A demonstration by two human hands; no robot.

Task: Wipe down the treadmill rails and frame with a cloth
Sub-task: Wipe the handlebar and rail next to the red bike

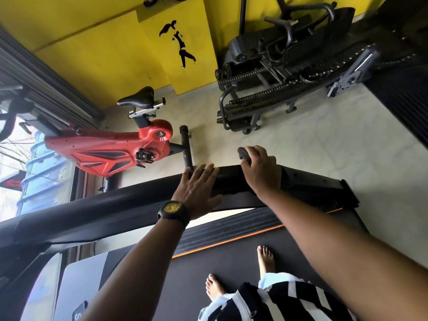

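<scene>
The treadmill's black handrail (115, 205) runs across the view from lower left to right. My left hand (199, 188), with a black watch on the wrist, lies flat on the rail with the fingers spread and nothing in it. Just to its right, my right hand (261, 170) rests on the rail's top edge and grips a small dark cloth (243, 154), which sticks out past the fingers. Below the rail lie the ribbed side strip (231, 225) and the black belt (196, 269), where my bare feet stand.
A red exercise bike (104, 149) stands on the pale floor beyond the rail, close to a window at the left. A black chain-driven machine (278, 72) sits against the yellow wall. Another dark ribbed deck (398, 107) lies at the right edge.
</scene>
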